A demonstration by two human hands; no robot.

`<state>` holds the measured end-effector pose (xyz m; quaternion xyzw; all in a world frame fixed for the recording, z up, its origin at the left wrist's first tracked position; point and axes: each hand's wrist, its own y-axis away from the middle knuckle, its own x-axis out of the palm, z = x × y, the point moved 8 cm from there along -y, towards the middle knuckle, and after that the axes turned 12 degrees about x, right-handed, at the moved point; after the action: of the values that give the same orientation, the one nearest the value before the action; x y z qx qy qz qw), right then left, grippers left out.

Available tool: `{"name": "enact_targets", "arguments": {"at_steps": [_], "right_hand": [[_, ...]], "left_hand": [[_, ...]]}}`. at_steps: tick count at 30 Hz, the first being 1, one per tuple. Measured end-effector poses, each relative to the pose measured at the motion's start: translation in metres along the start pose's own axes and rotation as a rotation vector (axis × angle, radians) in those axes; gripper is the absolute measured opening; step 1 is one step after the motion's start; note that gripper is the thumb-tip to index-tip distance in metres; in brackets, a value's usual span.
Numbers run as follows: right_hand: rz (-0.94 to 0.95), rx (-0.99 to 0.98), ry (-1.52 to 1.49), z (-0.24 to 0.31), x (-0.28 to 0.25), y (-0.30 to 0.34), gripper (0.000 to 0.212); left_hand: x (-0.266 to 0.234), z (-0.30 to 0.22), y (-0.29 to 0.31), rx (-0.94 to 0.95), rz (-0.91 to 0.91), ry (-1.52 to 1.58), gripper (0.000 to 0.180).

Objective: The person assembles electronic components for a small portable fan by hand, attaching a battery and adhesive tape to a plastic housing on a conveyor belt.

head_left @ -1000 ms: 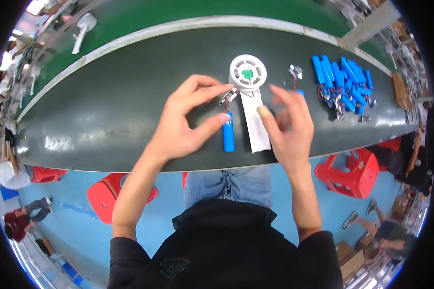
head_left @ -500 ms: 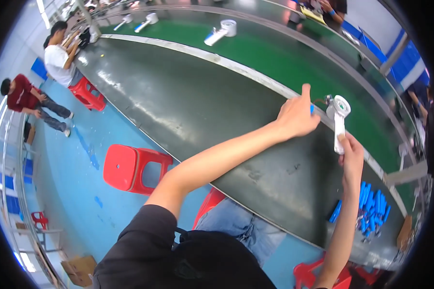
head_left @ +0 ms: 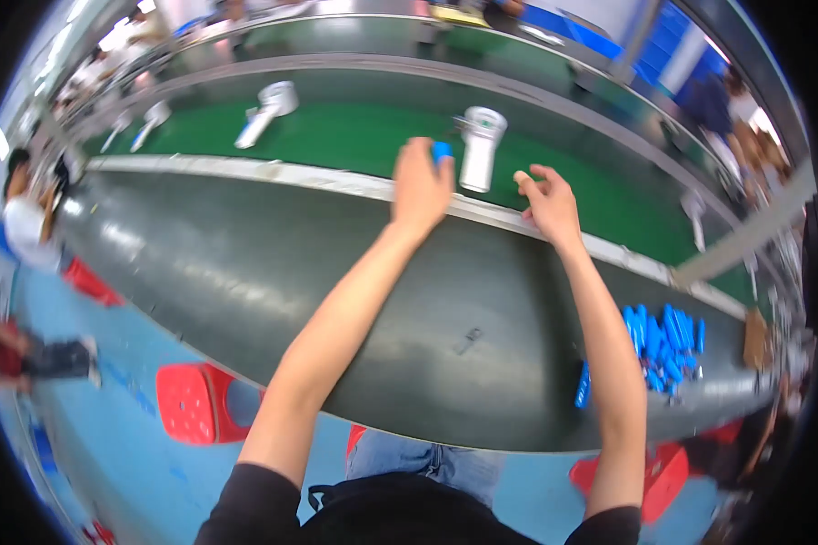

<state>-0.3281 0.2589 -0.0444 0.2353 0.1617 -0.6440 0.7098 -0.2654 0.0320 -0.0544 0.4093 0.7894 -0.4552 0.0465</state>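
My left hand (head_left: 418, 186) reaches to the edge of the green conveyor belt, its fingers closed around a small blue cylinder (head_left: 442, 153) that looks like a battery cell. Just right of it, a white handheld fan (head_left: 480, 154), with a round head and straight handle, lies on the belt, its handle toward me. A small dark part shows beside its head, too blurred to make out. My right hand (head_left: 553, 207) is to the right of the handle, apart from it, with thumb and fingers spread and nothing seen in them.
Several blue cylinders (head_left: 665, 343) lie heaped on the dark worktable (head_left: 427, 318) at right, beside a brown cardboard piece (head_left: 755, 339). More white fans (head_left: 268, 113) lie along the belt at left. A pale rail (head_left: 336, 182) separates table and belt. A red stool (head_left: 191, 404) stands at left.
My right hand has let go of the white fan, which now lies on the green belt. My left hand still holds the blue cylinder. The whole view has turned to the right.
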Motion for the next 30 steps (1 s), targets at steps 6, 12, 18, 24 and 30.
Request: {"name": "enact_targets", "arguments": {"at_steps": [6, 12, 18, 24, 30], "right_hand": [[-0.675, 0.066, 0.673, -0.073, -0.185, -0.064, 0.044], [-0.843, 0.536, 0.867, -0.169, -0.307, -0.102, 0.039], [-1.173, 0.752, 0.279, -0.281, -0.393, -0.113, 0.052], [-0.912, 0.554, -0.643, -0.249, -0.334, -0.124, 0.021], [-0.275, 0.275, -1.167, -0.183, -0.276, -0.09, 0.012]], "left_hand": [[-0.018, -0.026, -0.005, 0.285, -0.033, -0.224, 0.024], [-0.015, -0.032, -0.003, 0.24, -0.044, -0.088, 0.043], [-0.001, -0.036, -0.004, 0.191, -0.023, 0.006, 0.046], [-0.018, -0.032, -0.003, 0.169, -0.031, -0.046, 0.044], [-0.023, -0.038, 0.003, 0.303, -0.146, -0.035, 0.035]]}}
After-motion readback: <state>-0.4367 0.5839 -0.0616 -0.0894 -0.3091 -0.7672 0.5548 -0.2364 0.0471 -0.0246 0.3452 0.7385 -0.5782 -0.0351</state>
